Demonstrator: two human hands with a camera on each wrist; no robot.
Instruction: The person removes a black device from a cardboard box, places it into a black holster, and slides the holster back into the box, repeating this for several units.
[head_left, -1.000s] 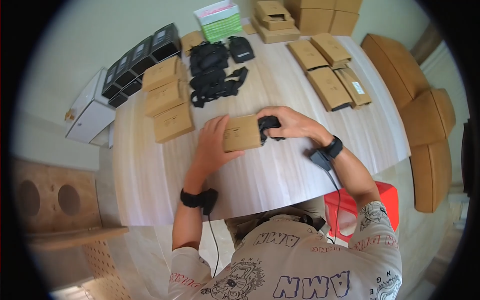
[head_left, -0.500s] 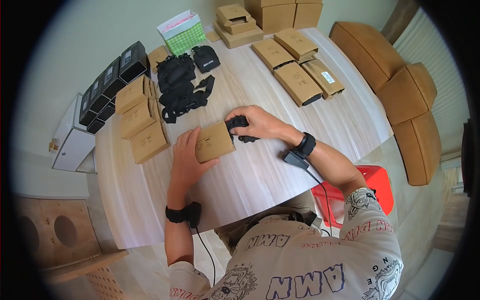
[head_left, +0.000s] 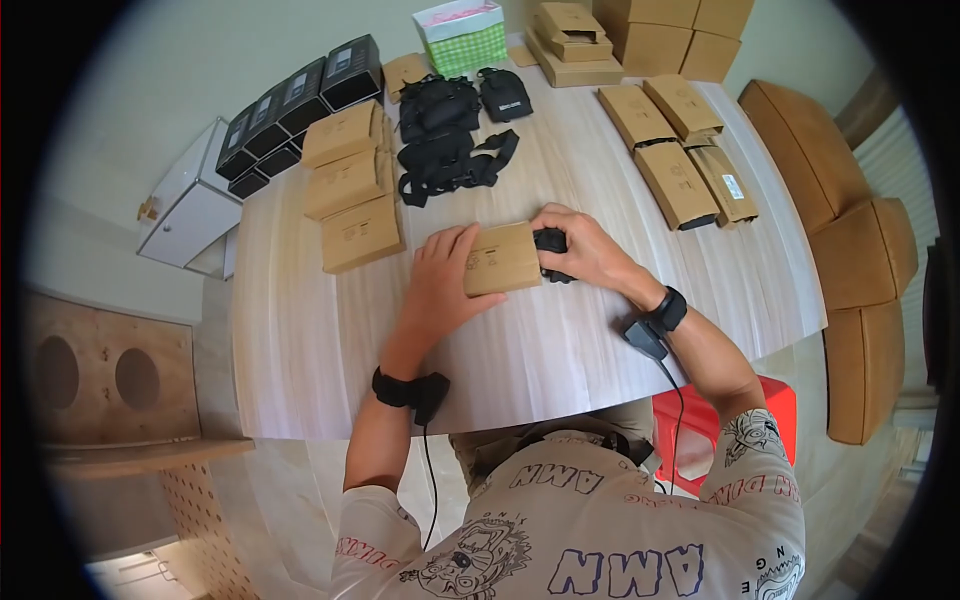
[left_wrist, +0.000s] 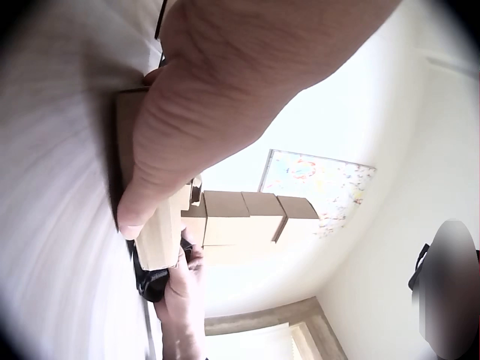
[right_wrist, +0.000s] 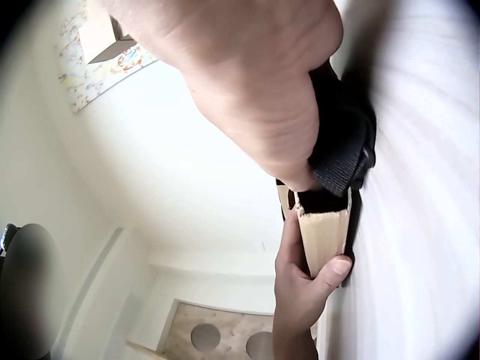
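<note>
My left hand (head_left: 435,285) holds a small brown cardboard box (head_left: 503,258) on the table, its thumb along the near side and its fingers over the far side. The box's open end faces right. There my right hand (head_left: 590,250) grips a bunched black fabric strap (head_left: 553,243), with curled fingers right at the opening. In the right wrist view the ribbed strap (right_wrist: 341,157) bulges at the box mouth, below the palm. The inside of the box is mostly hidden. From the left wrist, the thumb (left_wrist: 139,210) presses along the box's edge.
Brown boxes (head_left: 362,235) stand in a row at the left, beside black boxes (head_left: 300,95). Black strapped gear (head_left: 455,165) and a black pouch (head_left: 505,95) lie farther back. More brown boxes (head_left: 675,185) lie at the right; a green checked bag (head_left: 465,45) stands behind.
The head view swings left and back. The strap's loose part, spread out to the right earlier, is now bunched closer to the box under my right hand. My left hand keeps its hold.
</note>
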